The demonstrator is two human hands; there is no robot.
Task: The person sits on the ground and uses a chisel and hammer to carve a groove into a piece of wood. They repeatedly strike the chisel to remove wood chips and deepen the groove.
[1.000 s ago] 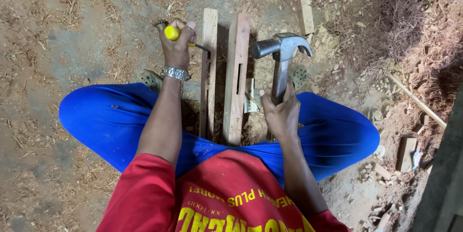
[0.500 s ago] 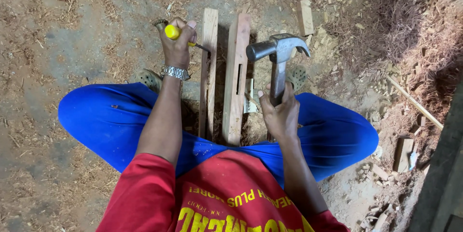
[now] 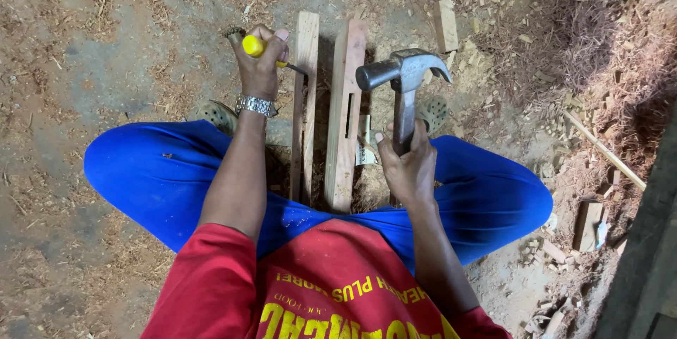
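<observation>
gripping chisel (image 3: 262, 48) w/ left hand (image 3: 261, 64), hammer (image 3: 403, 85) in right hand (image 3: 407, 164).

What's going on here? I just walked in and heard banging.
A person sits on the ground with two wooden boards lying between their legs. The left hand holds a yellow-handled chisel with its tip at the left board. The right hand grips a claw hammer, raised above the boards. Sawdust and wood chips cover the floor around them.

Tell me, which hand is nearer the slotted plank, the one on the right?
Right. The right hand, gripping the hammer, sits just beside the slotted plank; the left hand, holding the yellow-handled chisel, is beyond the other plank.
</observation>
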